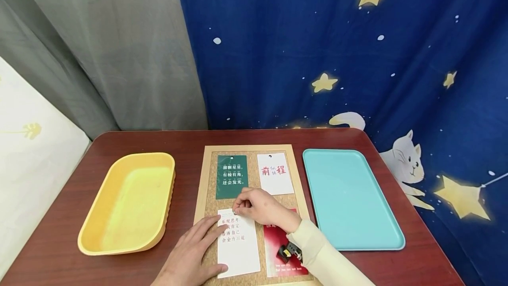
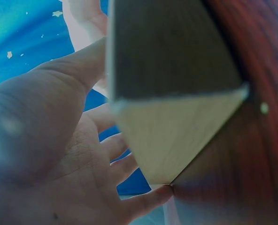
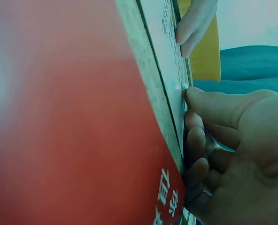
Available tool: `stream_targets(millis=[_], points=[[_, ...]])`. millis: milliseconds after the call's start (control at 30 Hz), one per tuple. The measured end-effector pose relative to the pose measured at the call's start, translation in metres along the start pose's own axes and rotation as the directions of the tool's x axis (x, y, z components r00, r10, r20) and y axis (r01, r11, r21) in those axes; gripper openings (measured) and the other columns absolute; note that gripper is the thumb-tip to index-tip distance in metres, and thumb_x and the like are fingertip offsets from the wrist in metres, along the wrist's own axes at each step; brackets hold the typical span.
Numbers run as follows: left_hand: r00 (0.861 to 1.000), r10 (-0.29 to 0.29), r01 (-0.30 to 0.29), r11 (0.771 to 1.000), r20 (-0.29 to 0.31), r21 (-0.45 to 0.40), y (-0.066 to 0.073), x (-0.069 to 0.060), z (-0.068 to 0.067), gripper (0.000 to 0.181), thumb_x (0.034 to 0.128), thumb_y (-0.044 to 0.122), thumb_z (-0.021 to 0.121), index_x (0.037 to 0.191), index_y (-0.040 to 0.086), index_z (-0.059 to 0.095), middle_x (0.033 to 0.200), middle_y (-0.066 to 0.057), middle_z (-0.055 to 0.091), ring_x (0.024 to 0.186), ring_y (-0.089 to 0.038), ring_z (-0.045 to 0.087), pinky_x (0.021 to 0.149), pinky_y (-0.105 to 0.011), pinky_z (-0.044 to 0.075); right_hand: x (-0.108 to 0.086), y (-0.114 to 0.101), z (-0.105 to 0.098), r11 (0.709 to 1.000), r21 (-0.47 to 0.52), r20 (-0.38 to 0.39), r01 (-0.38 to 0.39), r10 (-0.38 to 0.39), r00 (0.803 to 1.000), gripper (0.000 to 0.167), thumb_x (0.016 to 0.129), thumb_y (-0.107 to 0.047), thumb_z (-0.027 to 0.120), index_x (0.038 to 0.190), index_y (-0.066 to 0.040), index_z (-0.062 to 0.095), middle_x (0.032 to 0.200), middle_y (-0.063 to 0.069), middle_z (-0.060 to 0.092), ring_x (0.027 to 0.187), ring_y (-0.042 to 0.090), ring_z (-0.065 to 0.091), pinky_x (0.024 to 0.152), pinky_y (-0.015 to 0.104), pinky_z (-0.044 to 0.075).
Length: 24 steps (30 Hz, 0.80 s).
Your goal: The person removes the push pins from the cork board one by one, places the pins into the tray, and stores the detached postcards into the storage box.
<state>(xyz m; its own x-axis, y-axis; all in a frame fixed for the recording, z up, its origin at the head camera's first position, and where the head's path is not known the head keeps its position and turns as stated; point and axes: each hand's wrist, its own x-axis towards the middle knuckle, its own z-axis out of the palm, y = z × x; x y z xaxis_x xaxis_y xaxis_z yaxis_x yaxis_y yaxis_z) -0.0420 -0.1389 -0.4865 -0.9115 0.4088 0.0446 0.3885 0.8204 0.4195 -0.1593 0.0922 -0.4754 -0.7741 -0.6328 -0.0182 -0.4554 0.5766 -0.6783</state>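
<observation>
Head: white card (image 1: 242, 257) at seven o'clock on the corkboard (image 1: 211, 204); left hand (image 1: 192, 248) spread at its nine, right hand (image 1: 259, 206) at its twelve. Left wrist: fingers wide. Right wrist: fingertips pinch something tiny (image 3: 184, 94); slanted pressure could skew the card.

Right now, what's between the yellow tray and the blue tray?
The corkboard, bearing four cards, with the left hand and right hand over it; head view.

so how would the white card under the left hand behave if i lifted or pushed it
The white card looks thin, so it's probably light and may flex. Lying flat on the corkboard, it seems unlikely to roll or tip. With the left hand across its edge, it likely won't slide freely.
</observation>
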Motion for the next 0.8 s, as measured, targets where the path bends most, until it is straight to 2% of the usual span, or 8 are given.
stream_targets(millis=[400, 633, 800], points=[[1.000, 0.000, 0.000, 1.000, -0.003, 0.006, -0.0007, 0.0008, 0.0019, 0.086, 0.0761, 0.060, 0.085, 0.149, 0.025, 0.056, 0.160, -0.001, 0.048, 0.146, -0.034, 0.048, 0.106, -0.061, 0.049, 0.0003, -0.0026, -0.0009, 0.998, -0.068, 0.011, 0.006, -0.005, 1.000, 0.011, 0.101, -0.018, 0.069, 0.094, -0.017, 0.077, 0.085, -0.010, 0.056, 0.075, 0.000, 0.047, 0.072, 0.017, 0.042], [1.000, 0.022, -0.021, 0.998, -0.020, 0.053, 0.0000, -0.0004, 0.0016, 0.085, 0.0773, 0.061, 0.084, 0.150, 0.025, 0.056, 0.161, 0.001, 0.047, 0.147, -0.030, 0.048, 0.108, -0.052, 0.052, 0.0001, -0.0023, -0.0009, 0.998, -0.063, 0.012, 0.011, -0.011, 1.000, 0.011, 0.101, -0.017, 0.069, 0.094, -0.016, 0.076, 0.085, -0.009, 0.056, 0.075, 0.001, 0.047, 0.072, 0.017, 0.043], [1.000, -0.003, 0.003, 1.000, 0.011, -0.003, 0.0000, -0.0008, 0.0008, 0.086, 0.0788, 0.060, 0.083, 0.151, 0.024, 0.055, 0.163, 0.001, 0.044, 0.152, -0.032, 0.043, 0.111, -0.056, 0.049, 0.0007, -0.0018, -0.0005, 0.999, -0.047, 0.018, 0.010, -0.009, 1.000, 0.010, 0.101, -0.017, 0.069, 0.094, -0.016, 0.076, 0.086, -0.009, 0.057, 0.075, 0.001, 0.047, 0.072, 0.017, 0.042]])
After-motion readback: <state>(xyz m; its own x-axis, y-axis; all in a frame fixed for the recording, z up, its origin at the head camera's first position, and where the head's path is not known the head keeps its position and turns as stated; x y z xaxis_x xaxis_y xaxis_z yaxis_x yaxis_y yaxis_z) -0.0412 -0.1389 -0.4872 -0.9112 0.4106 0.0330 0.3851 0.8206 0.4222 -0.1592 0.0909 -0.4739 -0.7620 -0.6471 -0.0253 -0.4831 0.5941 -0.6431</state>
